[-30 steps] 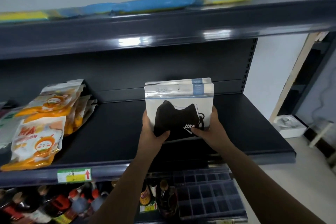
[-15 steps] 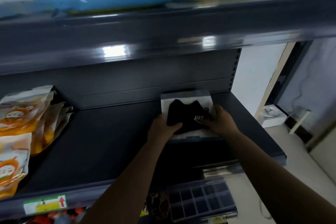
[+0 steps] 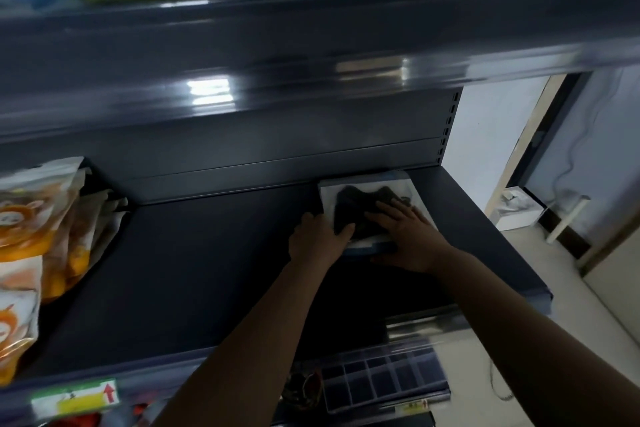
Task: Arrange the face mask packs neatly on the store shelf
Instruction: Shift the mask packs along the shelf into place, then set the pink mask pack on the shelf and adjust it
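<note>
Dark shelf [image 3: 207, 274] carries the face mask packs [image 3: 367, 194] flat at its rear right corner. Left hand [image 3: 317, 241] grips the stack's left edge, thumb on top. Right hand [image 3: 407, 236] presses down with straight fingers. Square the edges against the back panel [image 3: 277, 149] before letting go.

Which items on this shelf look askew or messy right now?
The orange snack pouches at the left slump unevenly against each other. The face mask packs, under the left hand and right hand, lie flat, roughly square to the shelf.
</note>
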Demonstrator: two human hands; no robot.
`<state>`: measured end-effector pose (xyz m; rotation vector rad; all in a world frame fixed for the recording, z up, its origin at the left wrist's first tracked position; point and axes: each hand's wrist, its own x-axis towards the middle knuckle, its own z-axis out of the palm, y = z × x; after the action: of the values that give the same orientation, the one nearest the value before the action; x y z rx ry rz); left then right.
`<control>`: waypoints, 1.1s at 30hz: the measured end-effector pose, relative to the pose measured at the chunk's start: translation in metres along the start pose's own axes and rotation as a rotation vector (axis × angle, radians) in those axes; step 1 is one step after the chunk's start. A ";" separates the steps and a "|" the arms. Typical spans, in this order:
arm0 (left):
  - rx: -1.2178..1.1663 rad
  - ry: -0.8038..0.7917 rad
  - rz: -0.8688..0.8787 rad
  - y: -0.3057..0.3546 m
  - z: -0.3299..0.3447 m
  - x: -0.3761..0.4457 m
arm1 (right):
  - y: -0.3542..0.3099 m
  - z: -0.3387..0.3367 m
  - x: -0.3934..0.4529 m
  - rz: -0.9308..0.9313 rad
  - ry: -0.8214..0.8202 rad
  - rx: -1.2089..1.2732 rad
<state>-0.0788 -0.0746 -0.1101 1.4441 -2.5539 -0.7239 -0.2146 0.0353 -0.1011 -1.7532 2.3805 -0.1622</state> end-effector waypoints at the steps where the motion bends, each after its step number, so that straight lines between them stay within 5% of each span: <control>1: 0.021 0.016 0.017 -0.002 -0.003 -0.004 | 0.002 -0.001 0.001 0.006 0.003 0.009; 6: 0.108 0.142 0.069 -0.026 -0.031 -0.033 | -0.015 -0.004 0.004 -0.056 0.104 0.035; 13: 0.285 0.445 -0.014 -0.088 -0.087 -0.098 | -0.137 -0.009 0.007 -0.315 0.415 0.103; 33: 0.419 0.587 -0.439 -0.371 -0.231 -0.265 | -0.511 0.037 -0.008 -0.721 0.195 -0.009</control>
<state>0.4277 -0.0933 -0.0442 1.9999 -2.0129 0.2204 0.2735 -0.1087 -0.0375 -2.6189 1.7333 -0.4280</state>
